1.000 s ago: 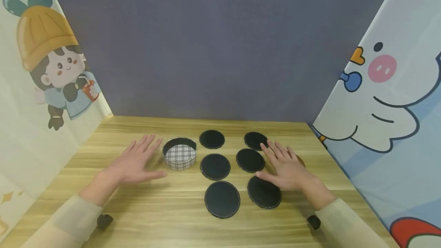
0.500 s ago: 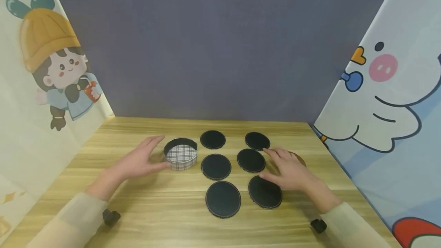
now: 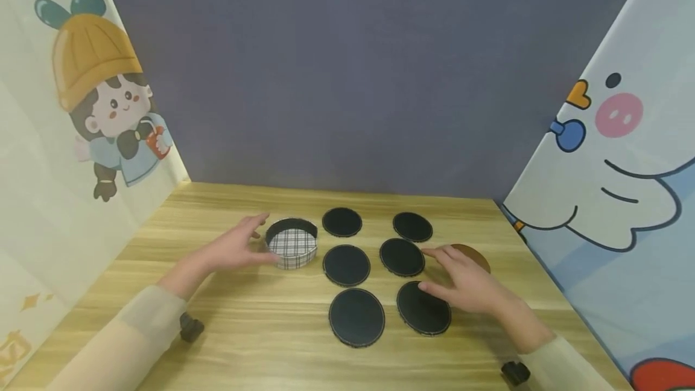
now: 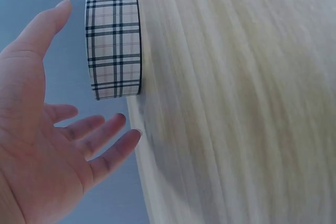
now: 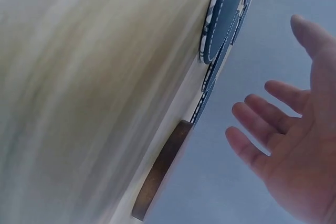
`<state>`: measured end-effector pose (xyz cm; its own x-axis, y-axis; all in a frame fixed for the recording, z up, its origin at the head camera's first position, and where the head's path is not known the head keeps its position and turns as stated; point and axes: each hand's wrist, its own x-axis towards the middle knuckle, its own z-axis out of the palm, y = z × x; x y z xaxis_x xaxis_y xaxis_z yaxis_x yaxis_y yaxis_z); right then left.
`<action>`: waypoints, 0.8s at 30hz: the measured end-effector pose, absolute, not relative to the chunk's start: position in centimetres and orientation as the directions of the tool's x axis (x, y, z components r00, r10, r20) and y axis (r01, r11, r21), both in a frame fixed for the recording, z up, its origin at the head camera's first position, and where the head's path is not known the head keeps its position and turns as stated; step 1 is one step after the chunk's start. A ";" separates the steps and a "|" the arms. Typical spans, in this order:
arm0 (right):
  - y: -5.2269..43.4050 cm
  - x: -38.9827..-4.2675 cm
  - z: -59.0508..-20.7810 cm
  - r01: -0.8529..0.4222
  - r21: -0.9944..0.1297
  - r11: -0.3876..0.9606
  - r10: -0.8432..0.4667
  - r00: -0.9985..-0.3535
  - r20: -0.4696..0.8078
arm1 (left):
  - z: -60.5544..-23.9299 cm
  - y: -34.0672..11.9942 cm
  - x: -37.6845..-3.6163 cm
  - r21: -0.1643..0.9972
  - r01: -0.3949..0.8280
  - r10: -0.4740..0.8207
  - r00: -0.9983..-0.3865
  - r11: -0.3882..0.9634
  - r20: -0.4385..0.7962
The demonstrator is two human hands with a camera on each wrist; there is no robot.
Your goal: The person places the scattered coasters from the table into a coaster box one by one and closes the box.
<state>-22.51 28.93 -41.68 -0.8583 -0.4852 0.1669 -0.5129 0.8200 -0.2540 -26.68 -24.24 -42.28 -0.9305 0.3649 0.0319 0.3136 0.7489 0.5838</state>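
Note:
In the head view, a round plaid holder (image 3: 295, 260) with a dark inner wall stands at the left of several black round coasters. My left hand (image 3: 234, 251) is beside it, thumb and fingers spread around its left side; the left wrist view shows a gap between this hand (image 4: 50, 135) and the plaid wall (image 4: 113, 40). Over the right-hand coasters, my right hand (image 3: 464, 280) has relaxed fingers and holds nothing. Its fingertips overlap the edges of the middle coaster (image 3: 402, 257) and the front coaster (image 3: 423, 309). A brown disc (image 3: 478, 256) lies partly hidden behind it.
The coasters, such as the front left one (image 3: 356, 317) and the back left one (image 3: 341, 222), lie flat on the wood-grain table (image 3: 260, 343). A grey panel (image 3: 347, 77) rises behind the table. Cartoon-printed panels flank it on both sides.
My left hand has moved right toward the plaid holder, its spread fingers now bent around its side. The right hand has lowered and relaxed its fingers. The head view has shifted slightly.

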 end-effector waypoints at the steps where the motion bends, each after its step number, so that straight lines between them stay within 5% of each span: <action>1: 29.0 -22.4 -41.7 -0.510 -0.258 0.821 -0.482 -0.860 0.166 | -42.4 -24.2 -26.8 0.584 0.312 0.366 -0.930 0.749 0.028; 12: 29.6 -22.0 -42.2 -0.495 -0.299 0.816 -0.482 -0.868 0.122 | -43.0 -23.7 -27.9 0.599 0.290 0.356 -0.934 0.746 0.009; 24: 30.8 -20.8 -42.2 -0.400 -0.503 0.766 -0.486 -0.873 -0.047 | -43.9 -23.8 -29.3 0.711 0.235 0.379 -0.924 0.662 -0.047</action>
<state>-20.85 30.85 -42.23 -0.8725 -0.4863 -0.0470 -0.3998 0.7660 -0.5034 -29.26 -23.83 -43.87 -0.9243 0.3787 -0.0472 0.2351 0.6624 0.7113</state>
